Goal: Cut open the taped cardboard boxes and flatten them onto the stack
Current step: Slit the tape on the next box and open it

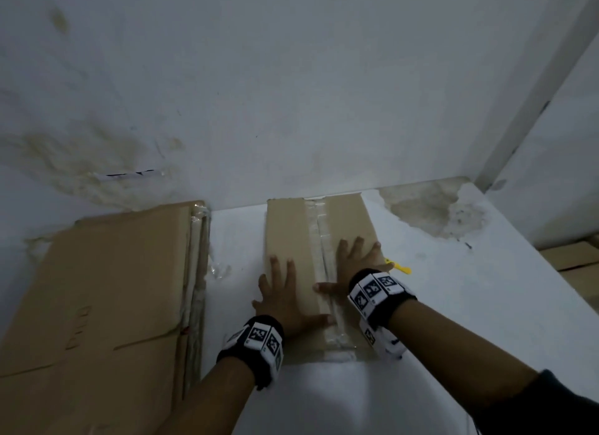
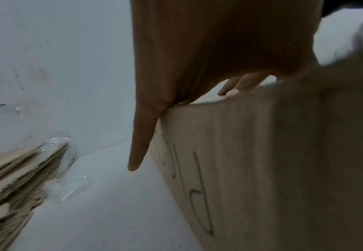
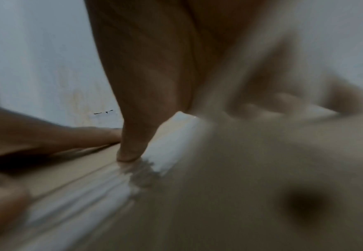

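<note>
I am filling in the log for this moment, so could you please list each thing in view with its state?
Box: upright on the table, closed, tape along its top seam.
Stack: flattened cardboard, lying left of the box.
Yellow cutter: on the table, right of the box, unheld.
Left hand: flat on the box top.
Right hand: flat on the box top.

Right hand flat on blurred cardboard box, thumb beside tape seam, left hand nearby

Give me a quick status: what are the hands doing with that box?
Left hand and right hand both flat on the taped cardboard box, fingers spread. Tape seam looks uncut. Yellow cutter lies beside box, untouched. Flattened stack waits left.
</note>
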